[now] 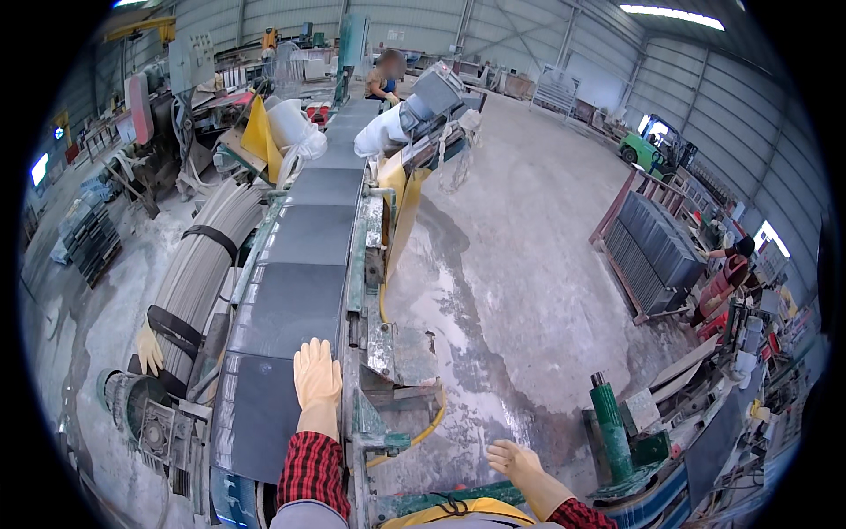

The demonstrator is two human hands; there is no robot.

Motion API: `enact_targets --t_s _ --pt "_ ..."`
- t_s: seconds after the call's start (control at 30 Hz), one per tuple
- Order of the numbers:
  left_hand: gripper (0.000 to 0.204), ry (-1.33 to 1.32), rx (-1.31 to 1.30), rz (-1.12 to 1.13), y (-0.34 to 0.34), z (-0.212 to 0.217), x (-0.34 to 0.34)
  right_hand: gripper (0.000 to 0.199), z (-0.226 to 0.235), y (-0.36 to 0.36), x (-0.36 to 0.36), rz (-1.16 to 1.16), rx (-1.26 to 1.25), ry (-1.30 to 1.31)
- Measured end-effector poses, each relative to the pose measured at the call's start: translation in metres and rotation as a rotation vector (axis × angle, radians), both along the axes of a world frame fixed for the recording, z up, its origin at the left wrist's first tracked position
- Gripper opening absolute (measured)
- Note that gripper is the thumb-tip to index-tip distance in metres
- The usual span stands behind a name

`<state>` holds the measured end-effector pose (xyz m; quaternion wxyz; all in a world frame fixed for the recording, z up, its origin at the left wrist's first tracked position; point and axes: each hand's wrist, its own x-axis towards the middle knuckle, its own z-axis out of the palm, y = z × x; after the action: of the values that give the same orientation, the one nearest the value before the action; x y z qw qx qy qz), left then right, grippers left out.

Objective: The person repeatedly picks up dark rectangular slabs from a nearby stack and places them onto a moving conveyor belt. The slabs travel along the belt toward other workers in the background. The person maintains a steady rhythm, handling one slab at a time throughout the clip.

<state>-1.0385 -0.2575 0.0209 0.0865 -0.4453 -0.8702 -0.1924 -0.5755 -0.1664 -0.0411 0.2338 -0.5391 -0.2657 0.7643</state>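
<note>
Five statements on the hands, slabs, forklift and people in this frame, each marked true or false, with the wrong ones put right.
1. The left hand is over the row of dark slabs. True.
2. The right hand grips a slab. False: it is empty, to the right of the row.
3. Both hands wear pale gloves. True.
4. The forklift is red. False: it is green.
5. No other people are in view. False: one person is near the stacked slabs at right, another at the row's far end.

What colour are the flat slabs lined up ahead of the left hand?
Dark grey; the slabs show best in the head view.
</note>
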Motion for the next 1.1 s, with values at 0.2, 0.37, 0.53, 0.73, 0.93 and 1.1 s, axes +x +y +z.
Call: enact_targets --t_s 0.2,0.37,0.53,0.73,0.93,1.1 --pt "0.044 0.010 0.010 -0.049 -0.035 0.001 0.034 0.041 -0.041 0.007 0.007 0.179 -0.172 0.162" --pt "0.046 -0.026 -0.023 -0.014 -0.104 0.007 0.080 0.050 -0.025 -0.009 0.004 0.414 -0.106 -0.156" --pt "0.046 0.052 0.001 -0.025 -0.168 -0.010 0.123 0.057 -0.105 -0.001 0.064 0.339 -0.293 0.236" --pt "0.048 0.143 -0.084 -0.068 -0.215 -0.005 0.132 0.052 -0.102 0.002 0.075 0.242 -0.310 0.348" --pt "0.052 0.005 -0.076 0.323 -0.225 -0.012 0.062 0.042 -0.107 0.026 0.056 0.536 -0.025 0.121" --pt "0.048 0.072 -0.226 0.568 -0.164 0.018 0.083 0.042 -0.176 0.051 0.079 0.539 -0.008 0.114"
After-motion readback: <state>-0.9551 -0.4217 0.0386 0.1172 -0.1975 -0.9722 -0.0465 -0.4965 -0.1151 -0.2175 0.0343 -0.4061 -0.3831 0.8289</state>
